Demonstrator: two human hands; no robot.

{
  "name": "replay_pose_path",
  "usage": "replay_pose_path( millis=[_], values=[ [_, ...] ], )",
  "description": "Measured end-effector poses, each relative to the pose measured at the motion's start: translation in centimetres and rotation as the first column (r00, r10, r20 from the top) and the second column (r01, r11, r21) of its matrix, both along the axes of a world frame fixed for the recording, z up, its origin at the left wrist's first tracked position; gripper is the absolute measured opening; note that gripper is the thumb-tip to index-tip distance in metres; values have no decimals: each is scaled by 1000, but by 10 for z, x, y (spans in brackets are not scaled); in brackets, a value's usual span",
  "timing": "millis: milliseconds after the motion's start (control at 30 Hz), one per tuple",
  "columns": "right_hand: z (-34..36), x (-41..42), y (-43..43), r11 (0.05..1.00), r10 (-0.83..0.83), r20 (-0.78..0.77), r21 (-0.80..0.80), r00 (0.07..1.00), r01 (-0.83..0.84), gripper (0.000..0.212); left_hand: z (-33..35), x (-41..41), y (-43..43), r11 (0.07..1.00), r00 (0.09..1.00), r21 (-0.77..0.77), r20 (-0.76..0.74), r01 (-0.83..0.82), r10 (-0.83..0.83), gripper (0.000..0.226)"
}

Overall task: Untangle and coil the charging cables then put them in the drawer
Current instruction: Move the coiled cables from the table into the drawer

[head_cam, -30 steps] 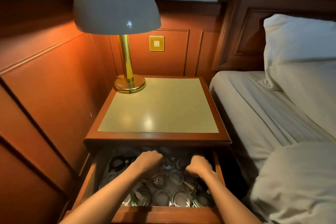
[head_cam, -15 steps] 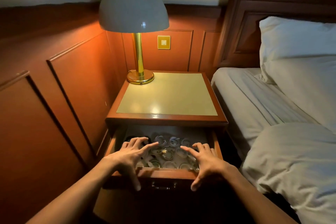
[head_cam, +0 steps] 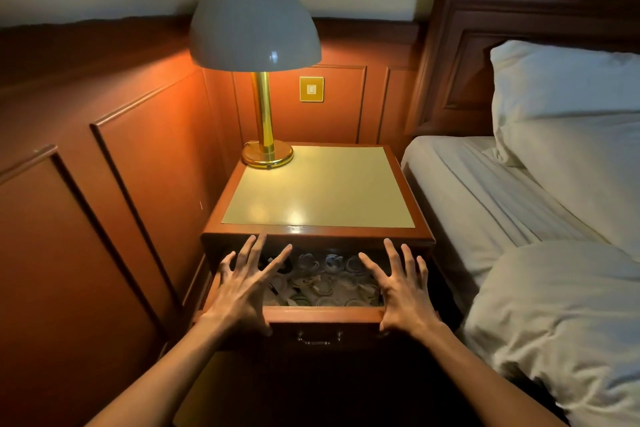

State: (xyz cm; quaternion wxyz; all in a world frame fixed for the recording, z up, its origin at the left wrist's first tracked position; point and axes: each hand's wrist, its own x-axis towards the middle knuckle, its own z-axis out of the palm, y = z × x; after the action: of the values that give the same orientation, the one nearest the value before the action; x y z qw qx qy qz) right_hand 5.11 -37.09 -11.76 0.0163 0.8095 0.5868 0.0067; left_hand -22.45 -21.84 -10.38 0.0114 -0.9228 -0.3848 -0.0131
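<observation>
Evidently the task is at its last step: the charging cables (head_cam: pixel 322 279) lie as a crowd of small pale coils inside the open drawer (head_cam: pixel 322 313), low in the middle of the frame, just under the front edge of the nightstand's tabletop (head_cam: pixel 318 191). How neat each coil is cannot be told in the shadow. The left hand (head_cam: pixel 242 288) is over the drawer's left end and the right hand (head_cam: pixel 401 295) over its right end, both with fingers (head_cam: pixel 277 262) straight and spread wide, holding nothing. The thumbs hang down at the front panel, but whether the palms press the rim I cannot tell. No cable shows outside the drawer. What remains, I judge, is closing it, with an even push from both hands either side of the small metal handle (head_cam: pixel 318 339) and the fingertips kept clear of the gap below the tabletop. A lit lamp (head_cam: pixel 254 24) stands at the tabletop's far left corner, and a bed (head_cam: pixel 485 191) fills the right of the frame.
</observation>
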Motion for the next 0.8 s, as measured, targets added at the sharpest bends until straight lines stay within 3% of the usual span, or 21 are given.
replay_pose_path(
  millis=[267, 667, 800],
  values=[
    [-2, 27, 58, 999, -40, -2, 7, 999, 40, 148, 6, 33, 56, 998, 997, -14, -50, -62, 61, 155],
    [-4, 35, 91, 975, -180, 115, 150, 977, 162, 91, -5, 62, 88, 975, 993, 192, 1, -116, 118, 115],
    [-8, 36, 96, 973, -189, 143, 162, 971, 166, 84, -13, 63, 92, 970, 987, 191, -20, -151, 157, 106]
  ],
)
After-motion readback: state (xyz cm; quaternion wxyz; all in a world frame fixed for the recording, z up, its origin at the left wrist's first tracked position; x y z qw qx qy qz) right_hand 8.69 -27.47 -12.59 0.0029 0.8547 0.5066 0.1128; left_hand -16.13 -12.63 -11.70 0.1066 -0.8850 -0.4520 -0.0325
